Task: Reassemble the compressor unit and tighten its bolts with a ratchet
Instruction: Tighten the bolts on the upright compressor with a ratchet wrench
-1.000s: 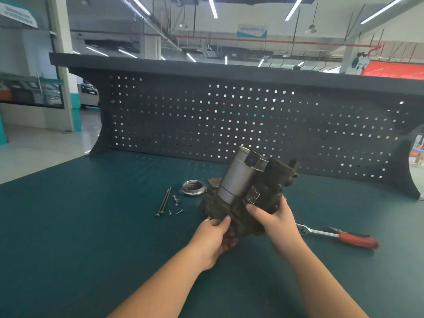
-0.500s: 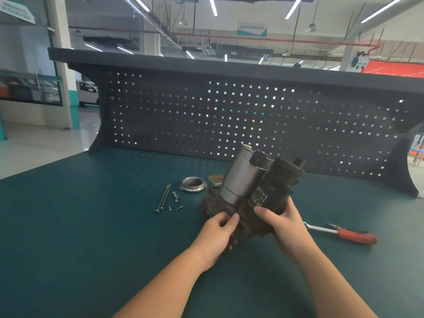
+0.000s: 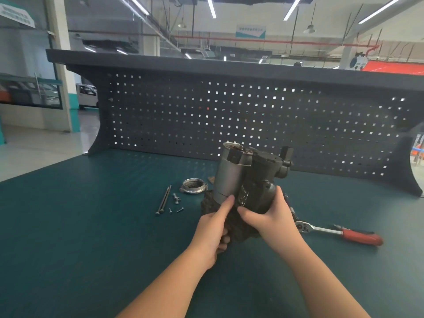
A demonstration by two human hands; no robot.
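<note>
Gripping the compressor (image 3: 247,180) low, left hand (image 3: 212,232) and right hand (image 3: 270,220) both wrapped round its dark base and held it upright on the bench (image 3: 80,226), probably to present its open top. Cap (image 3: 193,185), bolts (image 3: 163,200) and screws (image 3: 176,198) lay left; ratchet (image 3: 339,232) right, unobstructed.

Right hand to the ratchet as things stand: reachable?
Probably yes, once freed: the right hand grips the compressor unit, and the ratchet lies just right of it with nothing between.

Bolts (image 3: 163,200) left, ratchet (image 3: 339,232) right of compressor (image 3: 250,180)
</note>
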